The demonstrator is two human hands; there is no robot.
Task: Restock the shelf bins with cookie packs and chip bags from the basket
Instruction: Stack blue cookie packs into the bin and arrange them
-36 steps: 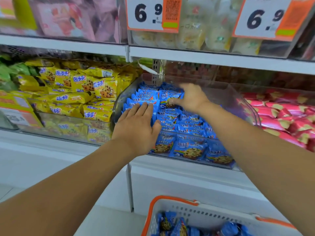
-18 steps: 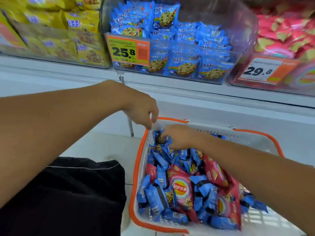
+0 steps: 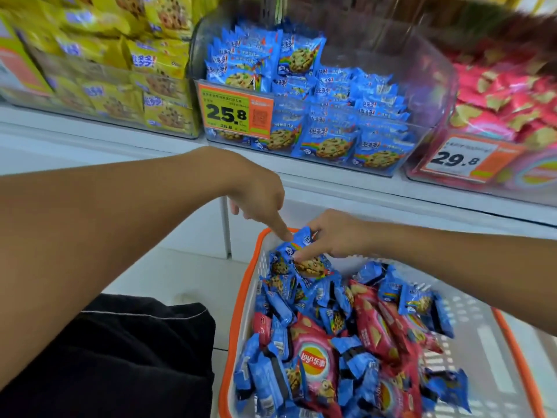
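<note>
Right hand (image 3: 337, 236) pinching a blue cookie pack (image 3: 310, 263), left hand (image 3: 259, 200) apparently touching it, above basket (image 3: 241, 297).

The basket (image 3: 241, 312) sits at the lower right of the frame holding cookie packs (image 3: 310, 267) and a chip bag (image 3: 313, 362), below the shelf (image 3: 346, 182) whose three bins (image 3: 428, 86) span the top, both hands meeting over the basket's far left corner.

Right hand (image 3: 333, 236) pinches downward; left hand (image 3: 259, 200) points its forefinger down beside it.
</note>
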